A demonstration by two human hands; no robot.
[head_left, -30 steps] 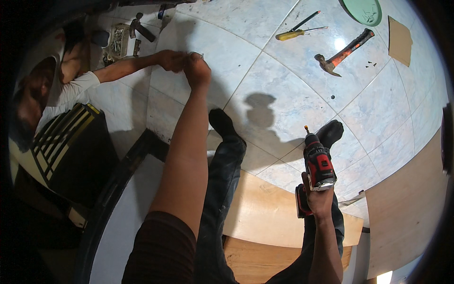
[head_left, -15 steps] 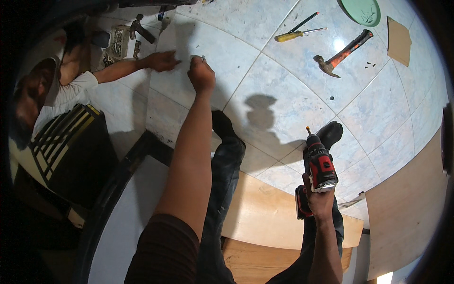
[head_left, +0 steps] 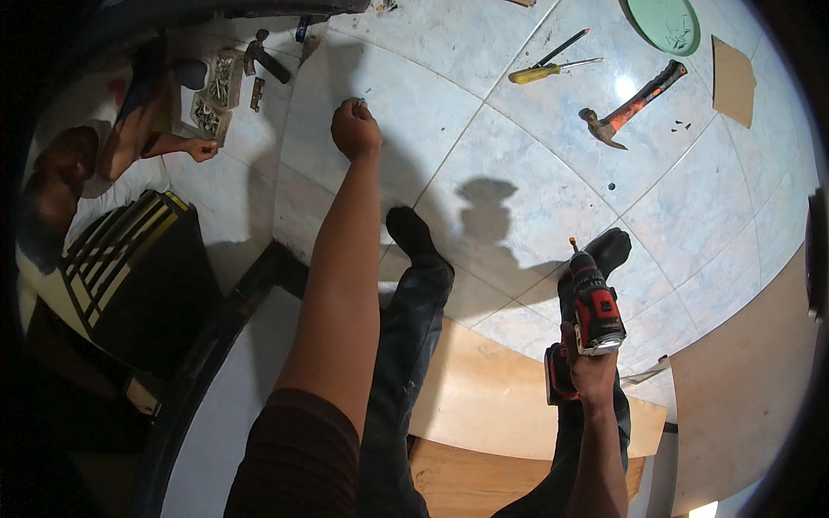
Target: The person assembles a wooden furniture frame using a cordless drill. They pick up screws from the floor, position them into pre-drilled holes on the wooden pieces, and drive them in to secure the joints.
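My left hand (head_left: 355, 129) is stretched far out over the tiled floor, its fingers closed on small screws that poke out at the top. My right hand (head_left: 590, 371) grips a red and black cordless drill (head_left: 594, 302), bit pointing up and away, above my right foot. Another person sits at the far left; their hand (head_left: 204, 150) rests beside a tray of screws (head_left: 210, 97).
A hammer with an orange and black handle (head_left: 629, 108), a yellow screwdriver (head_left: 553, 69) and a pencil lie on the tiles ahead. A green round lid (head_left: 663, 24) and a cardboard piece (head_left: 732, 79) sit top right. Wooden boards (head_left: 484, 388) lie under my legs.
The other person's hand has drawn back from mine toward the tray of screws. My left hand has pulled slightly nearer, now closed on screws. The drill hand has stayed put.
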